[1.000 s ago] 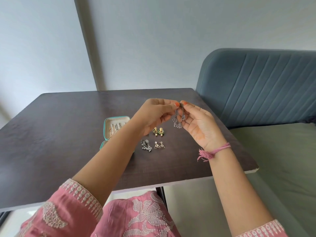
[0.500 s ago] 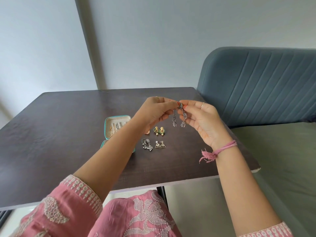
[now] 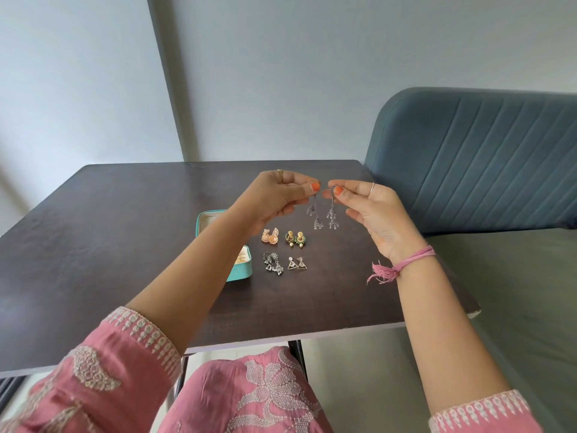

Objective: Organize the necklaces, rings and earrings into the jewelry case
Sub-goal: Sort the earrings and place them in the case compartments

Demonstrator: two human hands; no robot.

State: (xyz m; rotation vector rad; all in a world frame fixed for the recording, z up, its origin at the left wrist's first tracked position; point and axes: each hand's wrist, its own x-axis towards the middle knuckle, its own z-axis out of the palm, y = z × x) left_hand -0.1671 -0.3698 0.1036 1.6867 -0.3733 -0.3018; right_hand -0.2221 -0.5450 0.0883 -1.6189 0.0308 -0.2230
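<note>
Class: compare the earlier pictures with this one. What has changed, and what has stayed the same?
The two long silver dangling earrings, bunched together earlier, now hang apart: left hand pinches one, right hand the other. The four earring pairs and turquoise jewelry case stayed put.

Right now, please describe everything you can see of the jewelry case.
The jewelry case is small, teal outside with a textured look and cream lining inside. It lies open on the dark table, its lid folded back on the far side. The left forearm hides its middle. Some pale, gold-looking pieces show in the near half; details are too small to tell. Neither hand touches it.
</note>
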